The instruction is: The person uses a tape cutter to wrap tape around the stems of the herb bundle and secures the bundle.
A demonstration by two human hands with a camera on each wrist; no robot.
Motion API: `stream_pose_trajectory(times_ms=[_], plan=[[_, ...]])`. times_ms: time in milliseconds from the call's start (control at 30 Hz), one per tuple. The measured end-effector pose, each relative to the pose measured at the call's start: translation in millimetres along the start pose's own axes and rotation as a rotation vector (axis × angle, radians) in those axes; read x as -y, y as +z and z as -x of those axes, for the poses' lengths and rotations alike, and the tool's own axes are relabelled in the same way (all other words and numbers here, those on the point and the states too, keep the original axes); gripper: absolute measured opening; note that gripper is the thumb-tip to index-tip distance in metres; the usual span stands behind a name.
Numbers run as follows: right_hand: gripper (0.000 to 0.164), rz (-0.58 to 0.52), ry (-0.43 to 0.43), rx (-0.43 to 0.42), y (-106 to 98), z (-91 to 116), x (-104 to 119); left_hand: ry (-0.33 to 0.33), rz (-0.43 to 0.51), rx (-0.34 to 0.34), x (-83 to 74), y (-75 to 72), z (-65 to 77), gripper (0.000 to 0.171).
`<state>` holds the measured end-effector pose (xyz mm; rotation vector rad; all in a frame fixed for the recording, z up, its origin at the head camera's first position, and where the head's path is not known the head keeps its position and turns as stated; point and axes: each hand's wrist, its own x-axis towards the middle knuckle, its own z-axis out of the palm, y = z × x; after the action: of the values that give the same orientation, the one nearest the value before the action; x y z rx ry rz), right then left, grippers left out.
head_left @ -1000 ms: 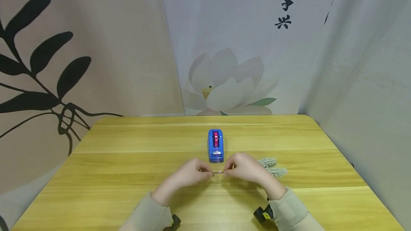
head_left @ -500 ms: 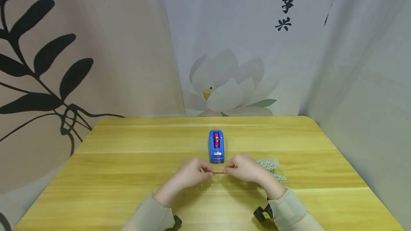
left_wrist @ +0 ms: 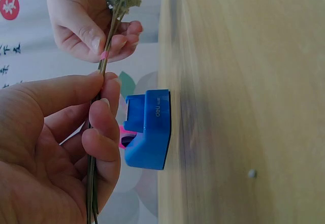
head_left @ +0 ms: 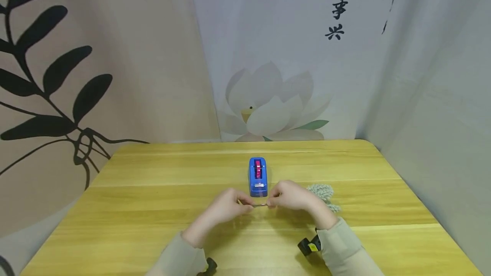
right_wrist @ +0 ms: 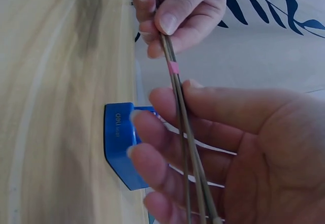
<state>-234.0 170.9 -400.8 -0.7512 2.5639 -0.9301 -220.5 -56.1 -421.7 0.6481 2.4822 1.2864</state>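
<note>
A yellowish wood-grain tabletop point(head_left: 153, 208), its far corners rounded, spreads below the fingers point(left_wrist: 101, 147). Beyond them hangs a pale backdrop point(head_left: 249, 20) with a printed lotus point(head_left: 268, 112); above and right run black Chinese characters point(head_left: 339, 9). Well left of the fingers, dark leaves point(head_left: 92, 98) mark a beige panel point(head_left: 157, 54); to their right is a creased greyish wall point(head_left: 433, 110). Soft shadows fall beneath.

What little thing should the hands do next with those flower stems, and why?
Maybe the right hand could press the pink tape flat: it sits on the stems between both hands, the left hand pinches the stems close by, and I can't see whether its far side is stuck.
</note>
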Motion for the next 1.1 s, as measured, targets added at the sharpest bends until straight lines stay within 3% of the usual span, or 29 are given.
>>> stream_pose_trajectory(times_ms=[467,867,1100], plan=[[0.018,-0.036,0.03,0.018,1,0,-2,0.014,0.018,0.087,0.2,-5.3,-3.7,0.014],[0.011,-0.005,0.051,0.003,7,-1,-3,-0.015,-0.01,0.033,3.5,2.0,-5.8,0.009],[0.011,0.021,0.033,-0.03,9,-3,-4,-0.071,0.029,0.066,1.6,3.6,-8.3,0.007]])
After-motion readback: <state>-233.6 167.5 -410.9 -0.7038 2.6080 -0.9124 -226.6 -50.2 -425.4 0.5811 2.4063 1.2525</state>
